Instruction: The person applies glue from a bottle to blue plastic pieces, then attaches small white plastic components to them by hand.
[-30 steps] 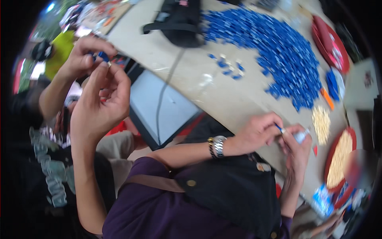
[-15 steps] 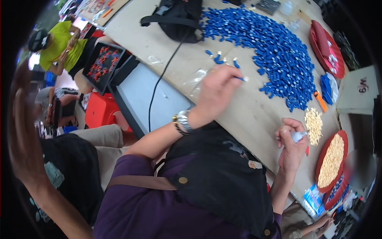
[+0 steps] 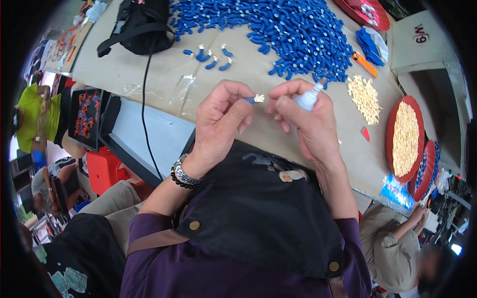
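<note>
My left hand (image 3: 218,119) pinches a small blue toy arm (image 3: 249,100) with a cream hand-shaped piece (image 3: 259,98) at its tip. Close beside it, my right hand (image 3: 315,119) grips a small whitish squeeze bottle (image 3: 308,99), nozzle pointing up and away. The thumb and fingertips of that hand are near the cream piece; a small gap shows between. Beyond my hands lie several blue arms with cream ends (image 3: 211,65). A large heap of loose blue arms (image 3: 303,37) covers the table's far side, and a small pile of cream pieces (image 3: 363,99) sits to the right.
A red dish (image 3: 390,141) of cream pieces stands at the right, near an orange cutter (image 3: 364,65). At far left, a black bag (image 3: 145,32) rests with a black cable (image 3: 144,109) running over the table edge. Co-workers sit left and lower right.
My left hand has come back from the row of finished-looking arms and now holds a blue arm upright before me. My right hand, with the bottle, has moved left beside it. The view has shifted.
</note>
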### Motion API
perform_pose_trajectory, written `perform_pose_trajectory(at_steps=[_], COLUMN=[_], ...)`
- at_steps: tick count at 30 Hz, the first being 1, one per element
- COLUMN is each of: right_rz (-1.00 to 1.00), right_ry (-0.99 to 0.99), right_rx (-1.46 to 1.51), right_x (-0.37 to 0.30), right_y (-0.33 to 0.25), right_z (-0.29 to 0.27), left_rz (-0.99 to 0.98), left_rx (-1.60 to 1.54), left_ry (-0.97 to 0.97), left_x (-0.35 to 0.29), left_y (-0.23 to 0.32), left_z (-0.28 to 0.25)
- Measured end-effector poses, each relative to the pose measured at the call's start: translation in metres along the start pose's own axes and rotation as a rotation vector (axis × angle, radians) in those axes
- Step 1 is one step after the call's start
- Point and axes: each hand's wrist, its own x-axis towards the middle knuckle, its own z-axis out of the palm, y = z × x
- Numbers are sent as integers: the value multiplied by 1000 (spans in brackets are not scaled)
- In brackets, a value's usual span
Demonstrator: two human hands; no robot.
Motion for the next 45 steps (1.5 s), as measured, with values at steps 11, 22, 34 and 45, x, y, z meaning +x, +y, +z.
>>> perform_pose_trajectory(at_steps=[11, 22, 34, 45], right_rz=[108, 114, 76, -133], right_ry=[-53, -24, 7, 205], right_rx=[-45, 34, 51, -50], right_x=[-5, -6, -6, -21], right_y=[-5, 6, 9, 7], right_z=[-4, -3, -7, -49], left_rz=[77, 4, 27, 664], left_rx=[220, 29, 169, 1379], left_ry=[-123, -112, -102, 90], left_x=[0, 1, 5, 38], left_y=[-7, -14, -11, 5], left_z=[2, 8, 7, -52])
